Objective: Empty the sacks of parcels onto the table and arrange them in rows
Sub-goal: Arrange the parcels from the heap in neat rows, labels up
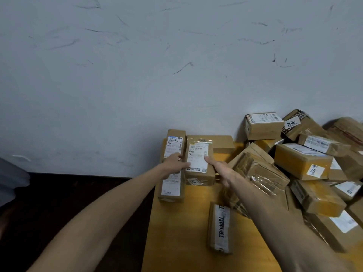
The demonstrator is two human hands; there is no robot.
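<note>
Squaring one box into the row at the far corner

I am watching both hands working on the box [205,176], which is lying at the far left corner of the table [176,222]. It is touching the long box [173,144] on its left and sitting just in front of a flat box [218,143] by the wall. The left hand [173,164] is reaching with straight fingers onto the left edge of the white label [197,158]. The right hand [221,170] is lying along the right side, with one finger stretched onto the label. Neither hand is curling round the box, so I am judging that they are pressing and sliding it, not lifting it.

I am expecting the box to be light and stiff, because it is plain cardboard, taped, and holding its shape. The tape and the glossy label are probably making the top slippery. So I am advising to take it by the two long sides with flat palms, not by the top.

The pile [306,163] at the right is lying mixed and leaning, with some parcels in crinkled film. I am thinking these may slide down when one is pulled out. A taped parcel [220,228] is lying alone, nearer to me.
</note>
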